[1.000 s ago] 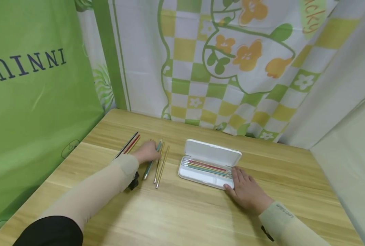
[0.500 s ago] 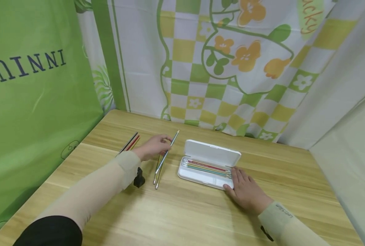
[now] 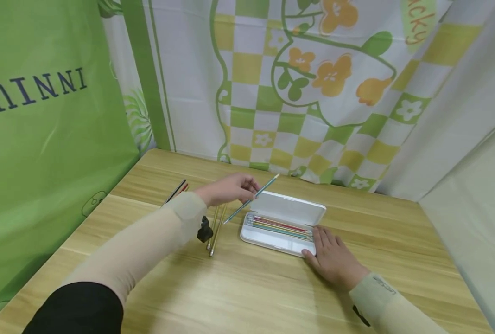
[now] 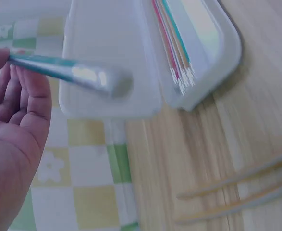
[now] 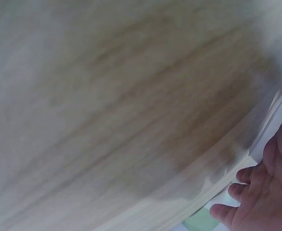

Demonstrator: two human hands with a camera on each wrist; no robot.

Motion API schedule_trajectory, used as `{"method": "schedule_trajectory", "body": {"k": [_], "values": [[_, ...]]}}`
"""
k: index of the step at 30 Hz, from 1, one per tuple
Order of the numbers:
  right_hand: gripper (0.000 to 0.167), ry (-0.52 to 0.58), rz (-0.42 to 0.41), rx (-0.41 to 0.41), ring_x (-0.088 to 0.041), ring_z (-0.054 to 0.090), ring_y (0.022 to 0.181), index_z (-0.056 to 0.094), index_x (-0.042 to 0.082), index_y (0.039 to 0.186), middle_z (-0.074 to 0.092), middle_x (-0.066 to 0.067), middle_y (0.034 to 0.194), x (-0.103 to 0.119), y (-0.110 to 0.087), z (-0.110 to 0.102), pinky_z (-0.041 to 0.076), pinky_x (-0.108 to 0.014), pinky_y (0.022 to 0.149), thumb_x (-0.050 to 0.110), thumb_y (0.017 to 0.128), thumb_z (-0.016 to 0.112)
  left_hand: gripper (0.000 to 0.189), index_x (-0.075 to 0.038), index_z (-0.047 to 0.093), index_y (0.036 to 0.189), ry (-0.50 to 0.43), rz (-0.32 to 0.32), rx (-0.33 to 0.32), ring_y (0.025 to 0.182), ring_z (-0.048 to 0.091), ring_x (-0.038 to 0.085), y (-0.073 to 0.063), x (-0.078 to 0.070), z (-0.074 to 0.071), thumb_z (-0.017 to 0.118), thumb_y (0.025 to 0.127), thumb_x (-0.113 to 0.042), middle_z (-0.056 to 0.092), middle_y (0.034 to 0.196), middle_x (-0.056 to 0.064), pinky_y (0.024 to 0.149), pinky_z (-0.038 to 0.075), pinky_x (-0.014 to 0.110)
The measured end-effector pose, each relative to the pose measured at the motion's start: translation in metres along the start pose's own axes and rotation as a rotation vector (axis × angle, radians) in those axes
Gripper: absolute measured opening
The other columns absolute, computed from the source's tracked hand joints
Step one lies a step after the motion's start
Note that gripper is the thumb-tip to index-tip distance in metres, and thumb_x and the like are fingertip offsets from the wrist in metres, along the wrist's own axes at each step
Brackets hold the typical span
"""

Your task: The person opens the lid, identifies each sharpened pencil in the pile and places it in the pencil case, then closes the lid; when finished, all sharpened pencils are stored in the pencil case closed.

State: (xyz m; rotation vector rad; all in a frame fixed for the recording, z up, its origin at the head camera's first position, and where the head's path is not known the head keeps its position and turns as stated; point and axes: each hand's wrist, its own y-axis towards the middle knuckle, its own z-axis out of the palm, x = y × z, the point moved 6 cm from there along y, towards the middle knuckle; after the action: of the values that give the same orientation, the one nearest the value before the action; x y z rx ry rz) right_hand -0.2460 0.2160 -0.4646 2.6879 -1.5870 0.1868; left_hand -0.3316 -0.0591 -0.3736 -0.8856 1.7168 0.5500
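In the head view my left hand (image 3: 232, 188) pinches a teal pencil (image 3: 269, 184) with thumb and fingers, above the table at the left end of a white pencil case (image 3: 295, 208). The pencil slants, its pale point toward the curtain and its silver end toward me. That silver end looms close in the left wrist view, beside my palm (image 4: 11, 144). The case lies with its lid raised; several pencils (image 3: 281, 227), red, yellow and teal, lie along its back part. My right hand (image 3: 335, 257) rests against the case's right end, fingers extended and thumb at the front corner.
Yellow pencils (image 3: 216, 234) lie on the wooden table (image 3: 247, 287) left of the case. Farther left are a black pencil (image 3: 174, 191) and red ones, partly hidden by my left arm. A checkered curtain (image 3: 268, 102) hangs along the back edge, a green cloth (image 3: 55, 153) at the left.
My left hand has picked up the teal pencil from the table and carried it right, over the yellow pencils to the case. My right hand has stayed at the case's end.
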Motion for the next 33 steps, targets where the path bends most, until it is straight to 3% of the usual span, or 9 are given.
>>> {"method": "schedule_trajectory", "body": {"k": [4,10,13,17,21,23,25,29,33], "values": [[0.081,-0.004,0.000,-0.008,-0.058,0.030,0.142,0.029,-0.021,0.149,0.030,-0.043,0.153,-0.001,0.000,0.000,0.027,-0.073,0.111,0.048,0.109,0.042,0.032,0.013,0.059,0.127,-0.003,0.000,0.105,0.113,0.059,0.047,0.005,-0.008,0.016,0.059,0.097,0.003,0.063,0.122,0.031,0.086,0.055,0.032],[0.082,-0.036,0.004,-0.006,-0.057,0.029,0.143,0.028,-0.020,0.150,0.030,-0.042,0.154,-0.004,0.003,0.004,0.027,-0.073,0.111,0.051,0.109,0.037,0.034,0.015,0.059,0.129,0.030,-0.006,0.223,0.095,0.063,0.025,0.014,-0.012,0.036,0.057,0.097,0.004,0.064,0.120,0.031,0.092,0.054,0.040],[0.085,-0.045,0.005,0.000,-0.057,0.028,0.143,0.027,-0.020,0.150,0.029,-0.042,0.155,-0.006,0.003,0.006,0.026,-0.073,0.112,0.054,0.109,0.033,0.033,0.013,0.062,0.127,0.110,-0.017,0.245,0.095,0.063,0.020,0.022,-0.009,0.044,0.058,0.096,0.005,0.067,0.119,0.027,0.095,0.054,0.040],[0.084,-0.028,0.010,0.018,-0.056,0.027,0.144,0.026,-0.020,0.151,0.027,-0.042,0.156,-0.005,0.002,0.005,0.025,-0.072,0.113,0.052,0.110,0.034,0.031,0.005,0.069,0.125,0.309,-0.022,0.247,0.101,0.065,0.019,0.035,-0.002,0.056,0.061,0.094,0.003,0.071,0.120,0.015,0.091,0.054,0.029],[0.081,-0.012,0.007,0.020,-0.057,0.027,0.144,0.027,-0.021,0.150,0.028,-0.042,0.155,-0.005,0.001,0.004,0.025,-0.073,0.112,0.048,0.110,0.039,0.029,-0.002,0.072,0.123,0.547,-0.017,0.228,0.104,0.067,0.021,0.048,0.002,0.068,0.061,0.096,-0.001,0.072,0.120,0.008,0.090,0.054,0.028],[0.081,-0.028,0.002,0.018,-0.056,0.027,0.145,0.027,-0.021,0.150,0.028,-0.041,0.156,-0.007,0.002,0.005,0.025,-0.072,0.113,0.049,0.110,0.038,0.028,-0.003,0.073,0.121,0.623,-0.005,0.210,0.107,0.067,0.022,0.054,0.005,0.073,0.061,0.096,0.000,0.072,0.120,0.009,0.093,0.054,0.029],[0.081,-0.047,-0.011,0.004,-0.055,0.028,0.145,0.027,-0.021,0.150,0.029,-0.040,0.156,-0.009,0.002,0.009,0.026,-0.071,0.113,0.049,0.110,0.036,0.028,-0.002,0.073,0.119,0.671,0.023,0.185,0.111,0.065,0.019,0.060,0.009,0.078,0.061,0.094,0.003,0.072,0.117,0.008,0.097,0.051,0.027],[0.081,-0.065,-0.019,-0.026,-0.054,0.030,0.144,0.027,-0.021,0.150,0.030,-0.039,0.156,-0.015,0.004,0.017,0.028,-0.071,0.112,0.049,0.110,0.038,0.028,-0.001,0.075,0.111,0.726,0.116,0.151,0.098,0.063,0.015,0.072,0.022,0.091,0.062,0.089,0.008,0.071,0.103,0.006,0.090,0.052,0.025],[0.079,-0.042,-0.009,-0.022,-0.055,0.029,0.144,0.028,-0.021,0.150,0.030,-0.041,0.155,-0.012,0.004,0.014,0.026,-0.072,0.112,0.045,0.110,0.041,0.029,-0.004,0.076,0.110,0.808,0.133,0.135,0.093,0.061,0.013,0.076,0.028,0.103,0.062,0.089,0.008,0.071,0.099,0.004,0.087,0.051,0.022]]}}
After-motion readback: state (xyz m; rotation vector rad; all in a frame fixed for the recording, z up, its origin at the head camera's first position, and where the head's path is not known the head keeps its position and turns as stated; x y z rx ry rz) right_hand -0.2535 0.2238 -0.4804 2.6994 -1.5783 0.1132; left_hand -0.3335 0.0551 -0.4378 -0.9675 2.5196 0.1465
